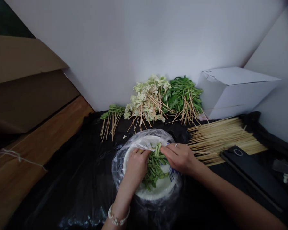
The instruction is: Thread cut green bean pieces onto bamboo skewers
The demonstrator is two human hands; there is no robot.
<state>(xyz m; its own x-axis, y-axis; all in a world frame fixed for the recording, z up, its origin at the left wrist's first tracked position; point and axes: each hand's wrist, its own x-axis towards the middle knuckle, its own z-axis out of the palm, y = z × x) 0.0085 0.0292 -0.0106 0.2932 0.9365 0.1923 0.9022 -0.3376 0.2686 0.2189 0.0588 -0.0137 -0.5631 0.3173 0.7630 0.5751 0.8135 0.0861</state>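
A white bowl (167, 191) inside a clear plastic bag (118, 159) holds a heap of cut green bean pieces (154, 171). Over its far side, my right hand (181, 157) pinches a small upright bunch of bean pieces (157, 149) between thumb and fingers. My left hand (137, 164) is close beside that bunch, its fingers closed together at the bag's edge. What the left fingertips grip is hidden. The two hands are a small gap apart above the heap.
Behind the bowl lie skewered beans (115, 109), skewered cauliflower (144, 95) and skewered leafy greens (182, 88). To the right are loose bamboo skewers (220, 137), a dark phone (252, 174) and a white box (240, 92). Black plastic sheeting (74, 179) covers the surface; a cardboard box (26, 95) stands left.
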